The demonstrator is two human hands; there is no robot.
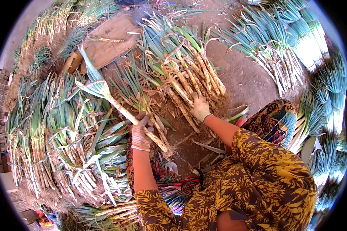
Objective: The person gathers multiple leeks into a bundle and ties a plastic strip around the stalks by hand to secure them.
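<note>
Landmark: the loose heap of long leeks with green leaves and pale, soil-streaked stalks (186,80), lying on the brown earth ground (249,84). To its left, the single long leek with a pale stalk and blue-green leaves (121,109) slants much as the heap's stalks do, leaves pointing away from the person, root end toward them. The left hand in a pale glove (141,133) is nearer to it, its grip wrapped around the lower stalk. The right hand in a whitish glove (200,108) touches stalks at the heap's near, root end; whether that grip closes on one, I cannot tell.
</note>
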